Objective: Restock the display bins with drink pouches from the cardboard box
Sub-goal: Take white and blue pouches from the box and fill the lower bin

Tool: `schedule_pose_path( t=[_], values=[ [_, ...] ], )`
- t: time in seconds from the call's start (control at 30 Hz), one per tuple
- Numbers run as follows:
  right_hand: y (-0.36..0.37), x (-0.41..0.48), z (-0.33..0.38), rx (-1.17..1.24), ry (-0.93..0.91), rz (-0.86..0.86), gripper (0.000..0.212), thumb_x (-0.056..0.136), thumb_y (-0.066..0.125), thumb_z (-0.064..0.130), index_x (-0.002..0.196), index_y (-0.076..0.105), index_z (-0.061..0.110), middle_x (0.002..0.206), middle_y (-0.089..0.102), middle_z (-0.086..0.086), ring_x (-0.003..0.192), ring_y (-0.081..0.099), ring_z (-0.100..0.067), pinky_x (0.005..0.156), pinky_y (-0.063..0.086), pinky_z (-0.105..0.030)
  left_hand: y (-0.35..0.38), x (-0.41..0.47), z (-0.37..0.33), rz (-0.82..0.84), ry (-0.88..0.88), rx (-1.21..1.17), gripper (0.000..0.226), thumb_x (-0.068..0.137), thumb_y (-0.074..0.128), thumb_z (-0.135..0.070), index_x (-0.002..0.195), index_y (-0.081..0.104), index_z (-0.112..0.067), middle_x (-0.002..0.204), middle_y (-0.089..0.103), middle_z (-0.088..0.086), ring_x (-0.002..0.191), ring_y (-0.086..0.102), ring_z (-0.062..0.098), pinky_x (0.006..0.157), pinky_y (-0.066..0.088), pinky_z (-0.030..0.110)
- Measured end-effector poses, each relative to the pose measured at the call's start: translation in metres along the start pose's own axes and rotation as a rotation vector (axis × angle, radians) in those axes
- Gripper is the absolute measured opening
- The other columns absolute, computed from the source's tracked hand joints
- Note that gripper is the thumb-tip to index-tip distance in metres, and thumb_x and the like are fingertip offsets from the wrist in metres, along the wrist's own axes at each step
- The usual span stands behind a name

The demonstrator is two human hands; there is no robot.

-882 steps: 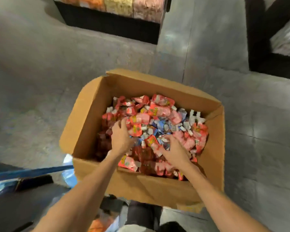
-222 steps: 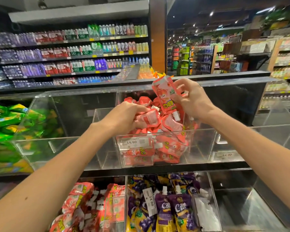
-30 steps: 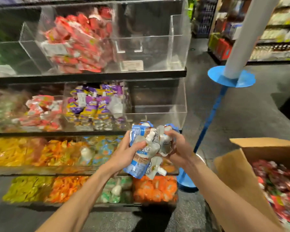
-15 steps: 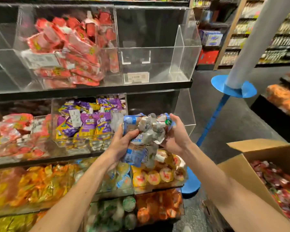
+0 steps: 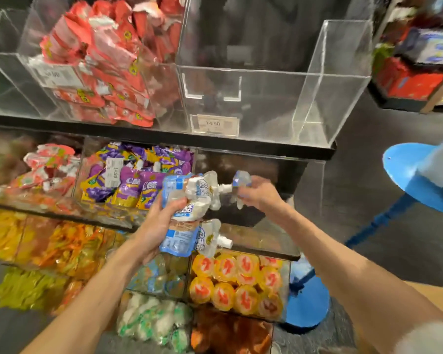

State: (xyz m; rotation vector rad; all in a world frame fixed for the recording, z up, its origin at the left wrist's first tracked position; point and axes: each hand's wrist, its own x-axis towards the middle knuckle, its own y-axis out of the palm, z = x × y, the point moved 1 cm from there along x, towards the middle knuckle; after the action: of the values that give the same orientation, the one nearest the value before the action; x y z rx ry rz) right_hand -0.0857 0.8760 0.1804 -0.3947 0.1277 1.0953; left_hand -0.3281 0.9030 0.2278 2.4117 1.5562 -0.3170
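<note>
The left hand (image 5: 159,226) grips a bundle of blue-and-white drink pouches (image 5: 189,200) near the centre of the view, its fingers curled round them and their white spouts pointing toward 3 o'clock. At 3 o'clock of the bundle, the right hand (image 5: 260,196) pinches a single blurred pouch (image 5: 241,178), close to one spout, in front of the clear middle-shelf bin (image 5: 315,185). Purple pouches (image 5: 138,180) fill the neighbouring bin at 9 o'clock, and red pouches (image 5: 100,60) are piled in a top-shelf bin at 11 o'clock.
</note>
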Motion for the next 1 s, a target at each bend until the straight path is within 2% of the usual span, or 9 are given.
schedule_pose_path(
  t=[0.1,0.23,0.3,0.33,0.4,0.57,0.63,0.8,1.0],
  values=[
    [0.026,0.024,-0.017,-0.508,-0.06,0.057,0.014,0.081,0.076,0.023,0.092,0.067,0.019,0.089,0.067,0.003,0.079,0.062,-0.015,0.063,0.048,-0.027,-0.001,-0.003,0.001,-0.01,-0.016,-0.007,0.033,0.098,0.056,-0.018,0.13,0.053,-0.022,0.088,0.078,-0.005,0.075,0.075,0.018,0.054,0.057,0.028],
    [0.054,0.045,-0.028,-0.489,-0.064,0.085,0.016,0.097,0.056,0.009,0.105,0.042,0.009,0.091,0.056,-0.005,0.08,0.056,-0.023,0.058,0.054,-0.021,-0.015,0.002,-0.001,-0.005,-0.017,-0.01,0.028,0.098,0.056,-0.018,0.124,0.054,-0.028,0.091,0.077,-0.005,0.076,0.075,0.017,0.054,0.057,0.028],
    [0.066,0.05,-0.03,-0.602,-0.086,0.159,0.034,0.091,0.065,0.011,0.119,0.045,0.01,0.114,0.059,-0.014,0.095,0.061,-0.031,0.086,0.057,-0.04,-0.025,0.006,-0.002,0.002,-0.008,0.015,0.025,0.098,0.056,-0.016,0.119,0.055,-0.028,0.088,0.078,-0.006,0.075,0.075,0.015,0.055,0.057,0.027],
    [0.069,0.051,-0.029,-0.682,-0.071,0.206,0.047,0.089,0.068,0.012,0.131,0.046,0.008,0.127,0.056,-0.017,0.108,0.06,-0.034,0.097,0.051,-0.042,-0.029,0.009,-0.003,0.009,-0.01,0.034,0.027,0.097,0.056,-0.016,0.122,0.056,-0.026,0.091,0.078,-0.004,0.076,0.075,0.016,0.057,0.057,0.028],
    [0.07,0.054,-0.028,-0.793,-0.052,0.257,0.058,0.092,0.067,0.014,0.141,0.041,-0.002,0.135,0.053,-0.02,0.12,0.056,-0.037,0.103,0.045,-0.039,-0.036,0.016,-0.007,0.052,-0.004,0.068,0.033,0.096,0.06,-0.02,0.128,0.055,-0.022,0.101,0.077,0.002,0.083,0.075,0.019,0.065,0.058,0.032],
    [0.067,0.057,-0.035,-0.731,-0.08,0.31,0.047,0.089,0.071,0.027,0.131,0.054,0.017,0.124,0.056,-0.001,0.117,0.054,-0.019,0.109,0.038,-0.033,-0.044,0.026,-0.013,0.167,0.045,0.135,0.042,0.087,0.068,-0.03,0.127,0.056,-0.027,0.113,0.074,0.003,0.095,0.073,0.022,0.075,0.057,0.035],
    [0.068,0.06,-0.039,-0.707,-0.09,0.318,0.05,0.085,0.075,0.033,0.13,0.055,0.023,0.13,0.054,-0.001,0.118,0.055,-0.022,0.107,0.041,-0.035,-0.045,0.027,-0.014,0.204,0.052,0.145,0.049,0.082,0.063,-0.034,0.129,0.055,-0.026,0.113,0.074,0.002,0.096,0.073,0.023,0.075,0.058,0.035],
    [0.073,0.069,-0.045,-0.796,-0.139,0.293,0.054,0.086,0.076,0.029,0.135,0.054,0.021,0.132,0.049,0.001,0.122,0.051,-0.021,0.111,0.037,-0.037,-0.049,0.027,-0.014,0.184,0.018,0.087,0.048,0.08,0.071,-0.032,0.125,0.057,-0.029,0.107,0.076,0.005,0.089,0.074,0.024,0.071,0.058,0.039],
    [0.076,0.07,-0.043,-0.826,-0.178,0.335,0.044,0.086,0.075,0.034,0.126,0.059,0.028,0.129,0.056,0.0,0.116,0.056,-0.022,0.106,0.044,-0.037,-0.049,0.024,-0.014,0.156,0.0,0.075,0.044,0.082,0.072,-0.032,0.123,0.057,-0.029,0.108,0.075,0.006,0.089,0.074,0.024,0.071,0.058,0.038]
  ],
)
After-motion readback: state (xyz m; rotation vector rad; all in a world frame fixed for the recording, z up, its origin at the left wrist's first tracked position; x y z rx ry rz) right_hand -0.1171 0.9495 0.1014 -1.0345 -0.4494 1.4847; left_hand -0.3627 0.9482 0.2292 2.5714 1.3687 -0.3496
